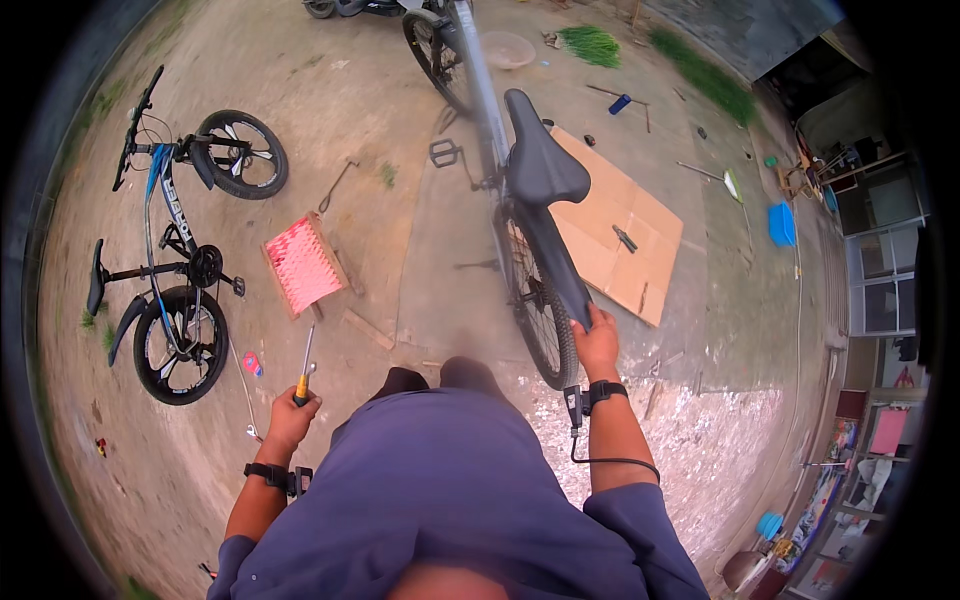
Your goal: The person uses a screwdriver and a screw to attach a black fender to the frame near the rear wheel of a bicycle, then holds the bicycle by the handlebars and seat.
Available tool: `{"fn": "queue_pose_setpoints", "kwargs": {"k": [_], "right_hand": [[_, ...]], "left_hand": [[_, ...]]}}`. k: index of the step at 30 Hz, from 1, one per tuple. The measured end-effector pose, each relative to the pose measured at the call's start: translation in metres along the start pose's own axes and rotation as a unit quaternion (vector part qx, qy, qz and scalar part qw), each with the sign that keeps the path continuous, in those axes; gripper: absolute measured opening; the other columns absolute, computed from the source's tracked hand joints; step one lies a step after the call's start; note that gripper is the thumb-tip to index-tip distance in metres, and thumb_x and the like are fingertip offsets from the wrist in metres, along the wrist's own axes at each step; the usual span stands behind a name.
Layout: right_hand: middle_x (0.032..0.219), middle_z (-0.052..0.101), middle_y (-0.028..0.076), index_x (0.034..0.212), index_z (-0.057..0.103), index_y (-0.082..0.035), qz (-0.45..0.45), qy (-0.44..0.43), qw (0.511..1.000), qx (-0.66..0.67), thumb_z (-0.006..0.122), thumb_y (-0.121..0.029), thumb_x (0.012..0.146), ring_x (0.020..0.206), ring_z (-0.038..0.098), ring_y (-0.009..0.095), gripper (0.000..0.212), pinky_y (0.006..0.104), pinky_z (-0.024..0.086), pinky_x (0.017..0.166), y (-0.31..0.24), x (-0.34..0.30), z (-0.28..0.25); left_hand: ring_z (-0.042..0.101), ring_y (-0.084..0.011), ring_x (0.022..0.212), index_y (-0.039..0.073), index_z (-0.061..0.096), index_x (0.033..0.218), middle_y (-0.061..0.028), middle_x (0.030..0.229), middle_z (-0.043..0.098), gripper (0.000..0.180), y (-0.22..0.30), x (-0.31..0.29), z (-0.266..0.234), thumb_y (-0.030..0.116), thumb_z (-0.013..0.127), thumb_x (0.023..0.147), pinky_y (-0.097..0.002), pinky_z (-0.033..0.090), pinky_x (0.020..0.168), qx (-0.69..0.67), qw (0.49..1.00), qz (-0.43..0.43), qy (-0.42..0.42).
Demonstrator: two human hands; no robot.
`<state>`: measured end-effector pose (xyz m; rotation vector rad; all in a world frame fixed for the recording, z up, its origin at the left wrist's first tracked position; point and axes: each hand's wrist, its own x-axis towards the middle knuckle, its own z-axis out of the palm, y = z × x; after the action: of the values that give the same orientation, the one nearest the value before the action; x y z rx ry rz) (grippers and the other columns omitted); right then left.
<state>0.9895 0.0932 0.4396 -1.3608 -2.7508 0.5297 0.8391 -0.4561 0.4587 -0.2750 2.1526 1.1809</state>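
My left hand is closed around a screwdriver with a yellow and black handle, its shaft pointing forward. A small silver metal end shows beside the handle; I cannot make out its kind. My right hand grips the tail of a black rear mudguard, above the bicycle's rear wheel. That bicycle stands in front of me, with a black saddle and a grey frame. Its pedal sticks out to the left. My right palm and the mudguard's underside are hidden.
Another bicycle is on the left. A low stool with a red and pink top stands between the two bicycles. Flattened cardboard lies right of the saddle, a dark tool on it. Farther right are a blue bucket and cluttered shelves.
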Motion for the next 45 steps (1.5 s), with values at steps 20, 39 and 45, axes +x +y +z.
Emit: {"fn": "queue_pose_setpoints", "kwargs": {"k": [20, 39, 45], "right_hand": [[0.104, 0.069, 0.016, 0.125, 0.054, -0.001, 0.310, -0.052, 0.788, 0.530, 0.066, -0.017, 0.098, 0.079, 0.072, 0.028, 0.034, 0.0280, 0.058, 0.058, 0.005, 0.017, -0.004], [0.116, 0.065, 0.018, 0.123, 0.056, -0.003, 0.314, -0.082, 0.790, 0.520, 0.062, -0.027, 0.100, 0.096, 0.070, 0.030, 0.034, 0.0344, 0.059, 0.071, -0.003, 0.012, -0.030], [0.137, 0.054, 0.013, 0.142, 0.048, -0.006, 0.282, -0.046, 0.851, 0.442, 0.067, -0.032, 0.097, 0.124, 0.057, 0.031, 0.055, 0.0454, 0.052, 0.094, -0.014, 0.005, -0.038]], "left_hand": [[0.052, -0.0087, 0.069, 0.003, 0.065, 0.085, 0.0010, 0.073, 0.059, 0.014, -0.036, 0.004, 0.010, 0.013, 0.074, 0.085, -0.0279, 0.046, 0.065, -0.013, 1.000, -0.011, 0.008], [0.054, -0.0096, 0.068, 0.003, 0.066, 0.085, -0.0002, 0.072, 0.061, 0.014, -0.060, 0.015, 0.004, 0.014, 0.075, 0.084, -0.0290, 0.046, 0.065, -0.019, 1.000, -0.012, 0.017], [0.051, -0.0083, 0.065, 0.004, 0.064, 0.085, 0.0017, 0.070, 0.057, 0.014, -0.057, 0.013, 0.006, 0.013, 0.075, 0.085, -0.0277, 0.044, 0.061, -0.030, 0.999, -0.013, 0.015]]}}
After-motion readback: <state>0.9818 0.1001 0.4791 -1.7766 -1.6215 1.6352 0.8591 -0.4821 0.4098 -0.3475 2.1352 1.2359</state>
